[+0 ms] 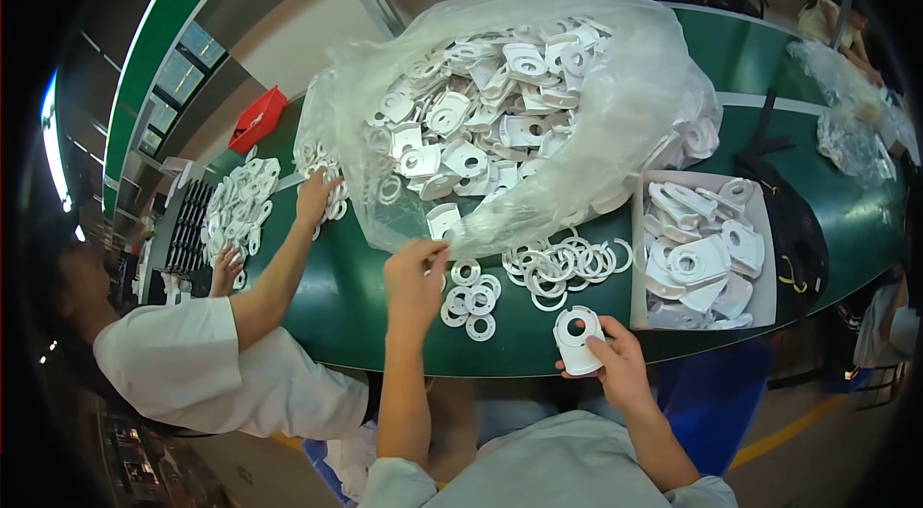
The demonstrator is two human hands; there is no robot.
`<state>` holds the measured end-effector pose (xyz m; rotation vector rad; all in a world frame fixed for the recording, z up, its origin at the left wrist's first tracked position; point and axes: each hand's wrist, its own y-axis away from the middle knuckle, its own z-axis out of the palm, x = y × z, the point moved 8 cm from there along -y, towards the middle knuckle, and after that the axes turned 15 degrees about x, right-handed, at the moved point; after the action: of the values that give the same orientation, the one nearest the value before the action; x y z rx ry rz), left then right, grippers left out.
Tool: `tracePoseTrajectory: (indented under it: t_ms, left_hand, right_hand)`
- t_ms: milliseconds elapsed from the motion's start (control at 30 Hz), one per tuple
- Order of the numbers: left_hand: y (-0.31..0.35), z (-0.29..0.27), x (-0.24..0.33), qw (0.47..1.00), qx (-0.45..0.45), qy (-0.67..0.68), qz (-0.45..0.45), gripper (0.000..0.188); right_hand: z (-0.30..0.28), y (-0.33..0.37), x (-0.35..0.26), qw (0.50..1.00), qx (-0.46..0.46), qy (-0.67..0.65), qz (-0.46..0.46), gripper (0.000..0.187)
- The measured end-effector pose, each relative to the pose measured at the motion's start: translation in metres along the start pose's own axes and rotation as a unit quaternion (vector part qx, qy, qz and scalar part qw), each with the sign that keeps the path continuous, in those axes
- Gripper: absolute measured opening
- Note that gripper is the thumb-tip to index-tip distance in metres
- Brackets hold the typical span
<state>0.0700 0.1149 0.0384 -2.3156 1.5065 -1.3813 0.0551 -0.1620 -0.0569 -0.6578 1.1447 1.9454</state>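
Note:
My right hand (623,362) grips a white plastic housing (578,350) with a round hole, just over the table's near edge. My left hand (413,279) is at the near lip of a large clear plastic bag (615,138), its fingers drawn together; whatever is between them is hidden. Beside those fingertips, a white plate with a hole (443,219) lies at the bag's mouth. Many similar white plastic parts (468,160) fill the bag. Small white rings (480,300) lie right of my left hand, and larger thin white rings (550,270) are spread farther right.
A box (705,323) of white housings stands at the right, beside a black bag (796,229). At left, a co-worker's hand (312,198) reaches into small white parts. Farther left are a pile of white pieces (240,200) and a red bin (258,119).

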Motion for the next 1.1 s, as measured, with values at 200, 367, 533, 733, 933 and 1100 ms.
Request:
tracePoseTrajectory:
  t_ms: [200,367,533,733,933,1100]
  left_hand:
    - [0.024,-0.024,-0.049,0.997,0.031,-0.061,0.024,0.035]
    - [0.045,-0.02,-0.073,0.995,0.024,0.039,-0.092,0.029]
    - [0.075,-0.031,0.01,0.973,0.049,0.178,-0.135,0.024]
    - [0.104,0.016,0.065,0.975,-0.059,0.194,-0.09,0.024]
    - [0.114,0.027,0.058,0.967,-0.108,0.18,-0.142,0.031]
    - [0.127,0.032,0.041,0.924,-0.11,0.268,-0.251,0.025]
  right_hand:
    - [0.012,0.001,0.003,0.999,-0.041,0.024,-0.003,0.028]
    - [0.018,-0.003,0.012,0.999,-0.051,0.019,-0.003,0.029]
    - [0.028,0.003,0.014,0.997,-0.076,0.028,0.002,0.031]
    - [0.033,0.003,0.015,0.995,-0.089,0.038,-0.019,0.032]
    - [0.032,0.009,0.015,0.994,-0.087,0.043,-0.046,0.031]
    - [0.035,0.013,0.012,0.991,-0.074,0.089,-0.073,0.026]
